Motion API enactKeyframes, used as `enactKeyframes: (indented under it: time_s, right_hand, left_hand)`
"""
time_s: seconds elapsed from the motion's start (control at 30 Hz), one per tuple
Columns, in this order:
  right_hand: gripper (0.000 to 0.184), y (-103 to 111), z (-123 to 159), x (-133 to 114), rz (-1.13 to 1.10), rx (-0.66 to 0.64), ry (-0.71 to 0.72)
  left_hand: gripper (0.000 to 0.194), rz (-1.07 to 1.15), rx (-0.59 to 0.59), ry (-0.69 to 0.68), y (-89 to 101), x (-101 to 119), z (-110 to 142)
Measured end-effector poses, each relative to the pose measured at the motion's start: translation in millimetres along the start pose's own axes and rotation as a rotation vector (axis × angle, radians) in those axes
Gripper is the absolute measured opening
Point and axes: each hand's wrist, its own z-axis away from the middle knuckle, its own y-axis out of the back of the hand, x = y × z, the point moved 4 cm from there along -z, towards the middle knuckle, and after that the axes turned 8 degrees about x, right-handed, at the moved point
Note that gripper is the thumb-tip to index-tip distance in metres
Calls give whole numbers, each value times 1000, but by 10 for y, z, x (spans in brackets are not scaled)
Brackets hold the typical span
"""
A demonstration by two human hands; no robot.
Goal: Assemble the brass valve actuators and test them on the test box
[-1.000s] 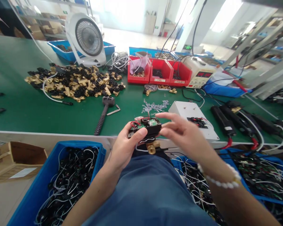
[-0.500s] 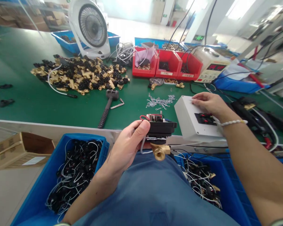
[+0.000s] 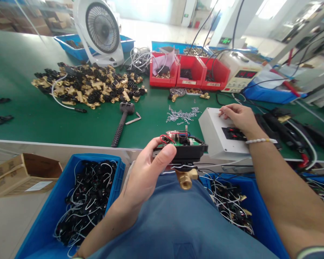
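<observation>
My left hand (image 3: 147, 172) grips a black actuator box (image 3: 187, 148) with a green circuit board and red wires on top and a brass valve fitting (image 3: 186, 178) underneath, held over my lap at the table's front edge. My right hand (image 3: 239, 117) rests on a white test box (image 3: 214, 135) to the right, fingers curled on its top near a black terminal block (image 3: 233, 133). A white bead bracelet sits on that wrist.
A pile of brass and black valve parts (image 3: 89, 88), a black mallet (image 3: 121, 122), small metal clips (image 3: 182, 115), red bins (image 3: 189, 75), a fan (image 3: 101, 30) and a power supply (image 3: 241, 75) lie on the green table. Blue crates of wired parts (image 3: 83, 201) flank my lap.
My right hand left the actuator and moved right onto the white test box. My left hand kept the actuator and tilted it slightly.
</observation>
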Motion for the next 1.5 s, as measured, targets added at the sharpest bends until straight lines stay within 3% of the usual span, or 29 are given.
enactKeyframes:
  time_s: [0.37, 0.9, 1.37, 1.5]
  right_hand:
    - [20, -34, 45, 23, 11, 16, 21]
    - [19, -25, 39, 35, 35, 6, 33]
    - [20, -20, 59, -4, 62, 3, 48]
    - [19, -14, 45, 24, 69, 5, 62]
  left_hand:
    - [39, -93, -75, -137, -53, 41, 135]
    - [46, -121, -49, -46, -119, 134, 255]
    - [50, -148, -67, -106, -78, 137, 228]
    - [48, 5, -102, 31, -103, 32, 140]
